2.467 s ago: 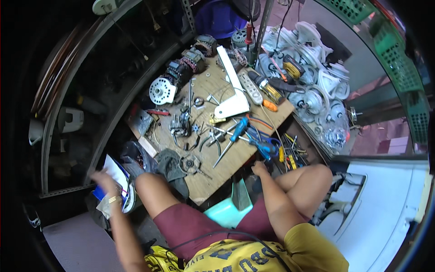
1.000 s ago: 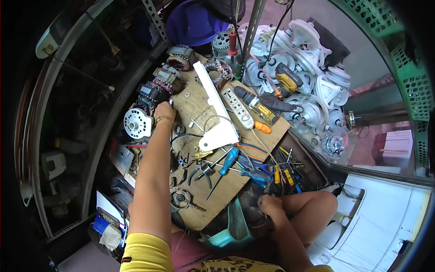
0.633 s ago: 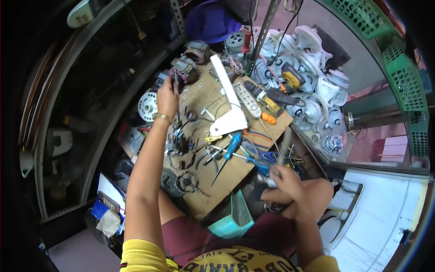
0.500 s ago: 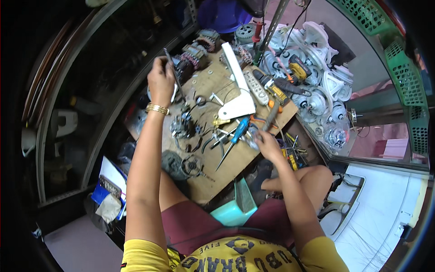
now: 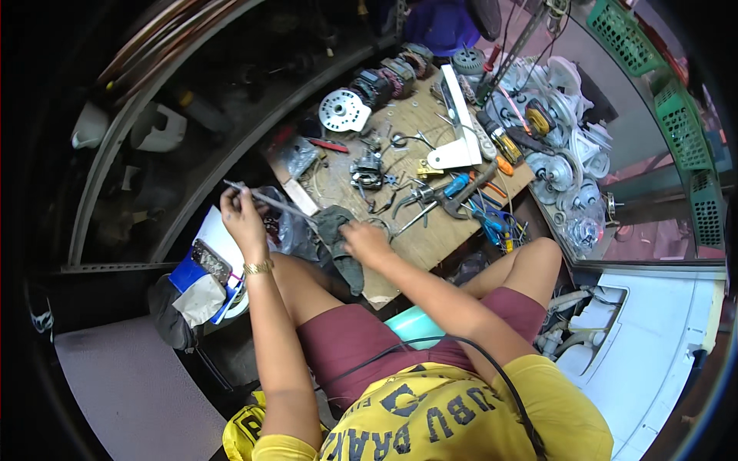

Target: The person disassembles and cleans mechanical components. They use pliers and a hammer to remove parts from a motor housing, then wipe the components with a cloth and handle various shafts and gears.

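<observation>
Biggest thing in play: the wooden board (image 5: 438, 242), crowded with tools and motor parts, its near edge just beyond the knees. Beyond its right side comes the heap of white plastic parts (image 5: 553, 173), then, on the board, 1 long white piece (image 5: 457, 154) with a broad, rounded end. Smaller now, the dark grey-green cloth (image 5: 347, 269), drooping over the board's near left edge. And here are the 2 hands: the right hand (image 5: 367, 243) is reaching in at the cloth, though whether its fingertips are clamped on the fabric, I cannot tell; the left hand (image 5: 244, 219) is out past the board's left side, thumb and fingers pinched together around a rod. The hammer (image 5: 465, 196) lies across other tools, well apart from both. Slimmest of all, that grey rod (image 5: 280, 201) slants from the left hand's pinch down toward the cloth; its lower end is hard to make out there. Good handling, I'd judge, means a firm left pinch, a steady rod angle, and the right hand gathering the fabric's loose folds so nothing snags.
</observation>
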Motion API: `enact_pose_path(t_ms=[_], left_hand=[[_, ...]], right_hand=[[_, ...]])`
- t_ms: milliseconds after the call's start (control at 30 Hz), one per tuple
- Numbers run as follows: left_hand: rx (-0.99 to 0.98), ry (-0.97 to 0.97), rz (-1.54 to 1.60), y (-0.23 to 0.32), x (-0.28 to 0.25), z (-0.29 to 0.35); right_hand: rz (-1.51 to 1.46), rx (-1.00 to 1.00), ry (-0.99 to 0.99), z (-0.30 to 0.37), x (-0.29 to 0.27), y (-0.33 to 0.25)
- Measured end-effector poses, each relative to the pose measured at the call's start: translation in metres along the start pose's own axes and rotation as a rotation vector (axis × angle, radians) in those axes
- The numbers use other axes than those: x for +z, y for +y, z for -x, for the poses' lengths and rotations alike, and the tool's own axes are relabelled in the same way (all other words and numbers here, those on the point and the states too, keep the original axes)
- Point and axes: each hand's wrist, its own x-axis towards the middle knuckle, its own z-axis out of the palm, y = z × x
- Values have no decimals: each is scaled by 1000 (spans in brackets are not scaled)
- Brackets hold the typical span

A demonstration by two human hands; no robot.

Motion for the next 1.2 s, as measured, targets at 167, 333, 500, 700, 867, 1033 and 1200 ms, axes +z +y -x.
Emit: enact_pose_path(t_ms=[167,333,500,700,867,1033,1200], left_hand=[[-11,-59,163,21,-12,45],[-39,-173,202,23,-19,79],[-120,-359,322,32,25,142],[-78,-663,232,58,117,225],[36,-657,213,67,176,280],[-136,-586,352,64,180,297],[-53,-483,330,56,172,284]], right_hand=[[139,51,-22,4,36,13],[-889,-31,-36,41,-24,25],[-1706,362,252,131,-136,38],[-1323,249,549,172,-228,39],[-264,233,603,171,-193,13],[-60,190,590,181,-203,24],[49,235,438,204,-183,43]])
